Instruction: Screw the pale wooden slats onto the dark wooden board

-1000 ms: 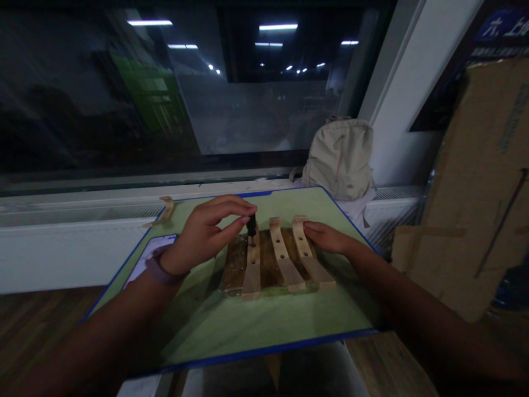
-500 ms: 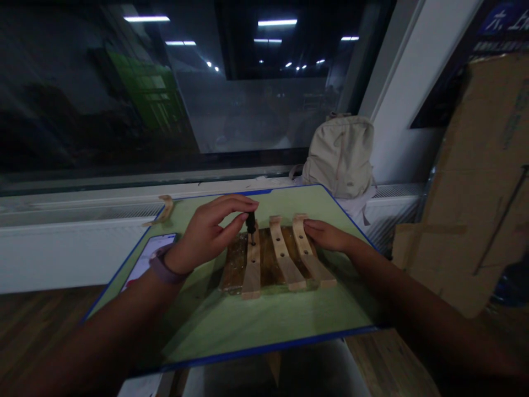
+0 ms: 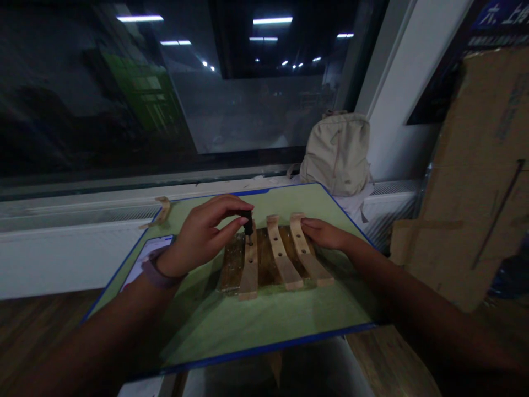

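Note:
A small wooden rack (image 3: pixel 270 259) of three pale slats with holes, laid over a darker board, rests on a green board (image 3: pixel 248 320) edged in blue. My left hand (image 3: pixel 202 234) pinches a small black screw-like piece (image 3: pixel 248 225) upright at the top hole of the left slat (image 3: pixel 249 264). My right hand (image 3: pixel 324 233) lies on the far end of the right slat (image 3: pixel 308 256), fingers curled against it and pressing it down.
A phone (image 3: pixel 144 259) lies on the green board's left side, partly under my left wrist. A loose curved wooden piece (image 3: pixel 159 212) sits at the board's far left corner. A beige backpack (image 3: pixel 336 154) leans at the window; cardboard (image 3: pixel 467 182) stands to the right.
The hands stay in place on the rack. My left fingers have shifted slightly around the black piece, which sits a little lower against the slat. The camera has drifted slightly.

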A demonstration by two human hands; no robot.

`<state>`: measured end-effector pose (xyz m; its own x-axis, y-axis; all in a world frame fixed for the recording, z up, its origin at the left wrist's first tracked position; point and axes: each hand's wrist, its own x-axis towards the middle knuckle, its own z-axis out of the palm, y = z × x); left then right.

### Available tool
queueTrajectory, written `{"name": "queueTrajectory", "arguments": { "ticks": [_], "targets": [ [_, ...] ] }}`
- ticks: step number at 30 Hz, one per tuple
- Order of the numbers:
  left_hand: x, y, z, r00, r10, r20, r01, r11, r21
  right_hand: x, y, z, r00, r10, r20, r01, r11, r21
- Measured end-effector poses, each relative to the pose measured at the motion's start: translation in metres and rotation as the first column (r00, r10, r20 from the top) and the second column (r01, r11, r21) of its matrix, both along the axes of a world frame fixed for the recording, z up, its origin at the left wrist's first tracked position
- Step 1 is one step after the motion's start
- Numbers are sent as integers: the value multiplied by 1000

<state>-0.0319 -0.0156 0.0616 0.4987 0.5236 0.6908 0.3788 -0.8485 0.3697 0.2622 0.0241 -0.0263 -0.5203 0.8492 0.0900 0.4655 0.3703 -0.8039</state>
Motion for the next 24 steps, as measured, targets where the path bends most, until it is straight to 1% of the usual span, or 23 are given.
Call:
{"name": "queueTrajectory", "arguments": {
  "ticks": [2,5,9,11,15,17,19,22,24],
  "targets": [
    [0,0,-1,1000,-15,-5,15,1000,13,0,1,-1,1000,-1,-1,1,1000,9],
    [1,1,-2,1000,-30,9,29,997,73,1,3,-5,1000,-13,13,12,1000,24],
    [2,3,-2,997,42,64,-51,989,141,1,4,-8,1000,-23,9,23,999,28],
    [2,3,-1,996,63,70,-72,989,130,1,4,-7,999,-31,-7,32,999,26],
    [0,0,3,999,30,27,-31,999,23,2,2,-4,1000,-30,3,30,1000,7],
    [-1,-1,2,1000,24,8,-24,1000,-3,2,2,-3,999,-35,17,35,999,7],
    [-1,0,0,1000,11,10,-11,1000,12,2,1,-2,999,-35,22,34,999,14],
    [1,1,-2,999,-22,30,19,997,78,2,2,-4,999,-23,31,23,1000,14],
    [2,3,-2,999,-1,45,-4,993,120,2,3,-5,998,-29,50,28,999,22]
  ]
}}
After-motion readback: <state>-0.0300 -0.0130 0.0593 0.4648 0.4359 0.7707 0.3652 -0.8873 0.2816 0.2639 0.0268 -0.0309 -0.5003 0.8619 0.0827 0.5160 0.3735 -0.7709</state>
